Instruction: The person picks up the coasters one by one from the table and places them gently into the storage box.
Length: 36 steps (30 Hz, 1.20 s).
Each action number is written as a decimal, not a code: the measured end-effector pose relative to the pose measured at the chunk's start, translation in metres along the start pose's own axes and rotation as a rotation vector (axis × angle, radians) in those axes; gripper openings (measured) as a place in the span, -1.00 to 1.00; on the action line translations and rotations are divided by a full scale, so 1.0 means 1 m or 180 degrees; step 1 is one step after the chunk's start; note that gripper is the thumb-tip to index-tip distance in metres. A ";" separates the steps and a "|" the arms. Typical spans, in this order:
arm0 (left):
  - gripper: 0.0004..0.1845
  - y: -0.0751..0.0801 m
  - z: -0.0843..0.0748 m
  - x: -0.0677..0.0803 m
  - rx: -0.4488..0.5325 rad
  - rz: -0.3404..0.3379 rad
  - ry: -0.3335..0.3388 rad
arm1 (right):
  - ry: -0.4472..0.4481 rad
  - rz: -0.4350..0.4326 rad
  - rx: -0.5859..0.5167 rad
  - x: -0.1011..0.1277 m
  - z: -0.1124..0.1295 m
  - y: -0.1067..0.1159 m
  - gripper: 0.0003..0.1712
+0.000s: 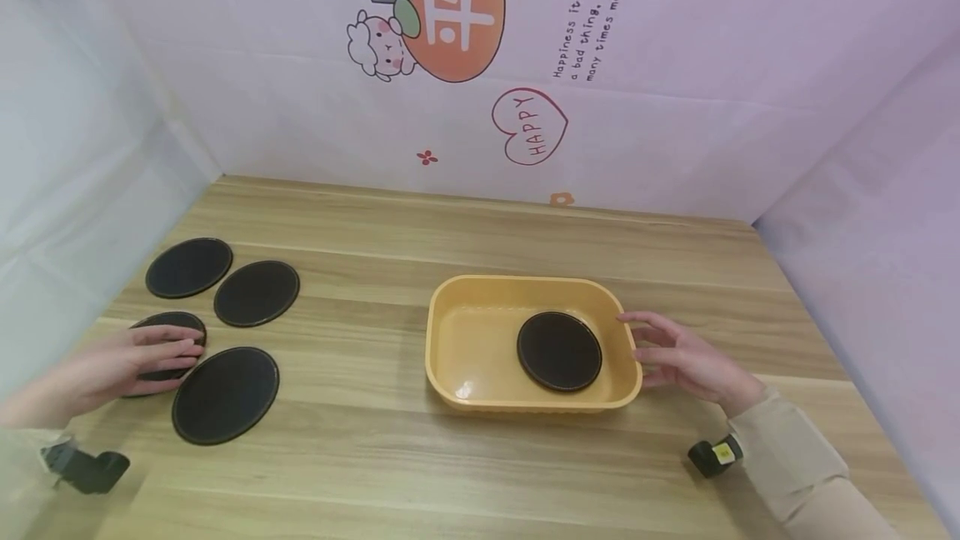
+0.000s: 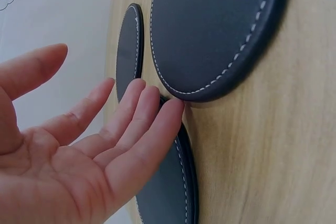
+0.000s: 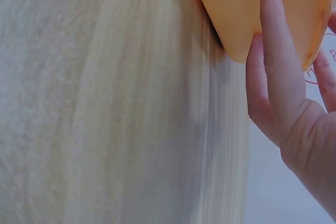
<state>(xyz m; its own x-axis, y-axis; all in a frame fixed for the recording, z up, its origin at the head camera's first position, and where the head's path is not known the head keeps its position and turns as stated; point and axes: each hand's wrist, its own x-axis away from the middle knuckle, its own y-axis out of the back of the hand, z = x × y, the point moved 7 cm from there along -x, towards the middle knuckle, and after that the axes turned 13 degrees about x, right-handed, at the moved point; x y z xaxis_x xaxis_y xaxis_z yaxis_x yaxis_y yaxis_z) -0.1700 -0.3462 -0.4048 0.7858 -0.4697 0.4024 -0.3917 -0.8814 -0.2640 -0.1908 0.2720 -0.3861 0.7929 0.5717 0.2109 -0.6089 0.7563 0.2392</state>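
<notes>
The left hand [image 1: 138, 357] lies flat, fingers straight and together, on top of a round black leather coaster with pale stitching [image 1: 168, 325] at the near left of the wooden counter [image 1: 480, 473]. The coaster sits directly under the fingertips [image 2: 157, 111], so there is no reach left to make; it is a flat disc with no long axis, so no one direction of approach matters. Three more black coasters lie around it: a larger-looking one just to the near right [image 1: 225, 394], almost touching it, and two farther back [image 1: 257, 292] [image 1: 189, 267].

The shallow yellow plastic tray [image 1: 480, 298] stands well apart to the right, across the middle of the counter, with one black coaster [image 1: 559, 351] already lying flat in its right half. The right hand [image 1: 678, 357] rests with relaxed, spread fingers against the tray's right end wall, holding nothing. So the left hand is the nearer one to the loose coasters, and the tray lies to its right, its long side running left to right.
</notes>
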 end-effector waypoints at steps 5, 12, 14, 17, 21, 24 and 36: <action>-0.74 -0.005 0.000 0.001 -0.0392 -0.0200 0.0058 | -0.0010 0.0020 0.0013 0.000 -0.002 0.000 -0.49; -0.37 -0.020 -0.001 -0.004 -0.1185 -0.0544 0.0126 | 0.0031 0.0039 -0.0022 0.000 -0.001 0.000 -0.49; -0.33 -0.025 -0.002 -0.006 -0.1433 -0.0623 0.0102 | 0.0032 0.0035 -0.0031 0.000 -0.001 0.000 -0.49; -0.34 -0.031 -0.003 -0.009 -0.1711 -0.0711 0.0084 | 0.0033 0.0034 -0.0035 0.000 -0.002 0.000 -0.49; -0.34 -0.037 -0.002 -0.014 -0.1910 -0.0728 0.0067 | 0.0040 0.0040 -0.0030 0.000 -0.002 0.000 -0.49; -0.31 -0.041 -0.002 -0.016 -0.2085 -0.0750 0.0017 | 0.0048 0.0048 -0.0030 0.000 -0.002 -0.001 -0.49; -0.29 -0.052 0.001 -0.025 -0.2936 -0.0884 -0.0319 | 0.0066 0.0045 -0.0054 0.000 0.000 -0.001 -0.48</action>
<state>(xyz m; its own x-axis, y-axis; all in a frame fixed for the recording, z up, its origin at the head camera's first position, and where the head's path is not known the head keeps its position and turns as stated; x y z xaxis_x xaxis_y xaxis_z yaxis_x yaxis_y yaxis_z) -0.1689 -0.2890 -0.4021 0.9275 -0.2699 0.2588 -0.3739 -0.6730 0.6382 -0.1896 0.2712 -0.3867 0.7846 0.5888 0.1945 -0.6198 0.7532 0.2201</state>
